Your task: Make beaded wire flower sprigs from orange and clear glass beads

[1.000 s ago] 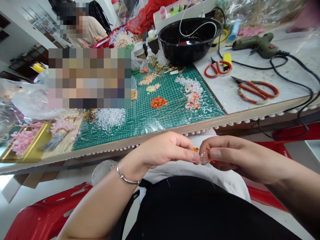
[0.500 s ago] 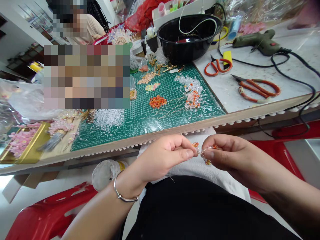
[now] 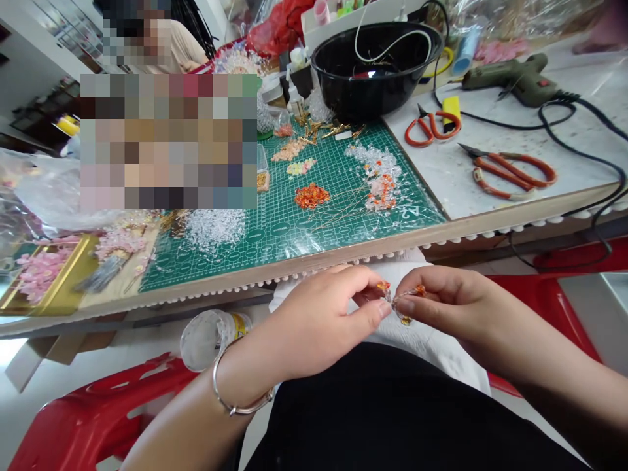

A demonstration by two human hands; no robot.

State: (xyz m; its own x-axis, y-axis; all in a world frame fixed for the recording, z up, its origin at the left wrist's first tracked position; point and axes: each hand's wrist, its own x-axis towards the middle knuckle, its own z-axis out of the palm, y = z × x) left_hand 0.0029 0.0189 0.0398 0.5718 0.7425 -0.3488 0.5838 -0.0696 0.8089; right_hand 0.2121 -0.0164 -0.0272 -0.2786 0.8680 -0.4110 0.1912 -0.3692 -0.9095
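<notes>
Left hand (image 3: 318,324) and right hand (image 3: 444,304) each pinched the orange-beaded wire (image 3: 394,297) between thumb and fingertips, grips close together, giving firm control over the short span.

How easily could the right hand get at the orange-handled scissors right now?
Probably easily: the right hand sits just below the bench edge, with bare white top up to the scissors. But it is pinching a beaded wire piece and must let go first.

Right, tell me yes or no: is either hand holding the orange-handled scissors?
No, the left hand and right hand pinch a small orange beaded wire, while the orange-handled scissors lie on the white tabletop.
</notes>
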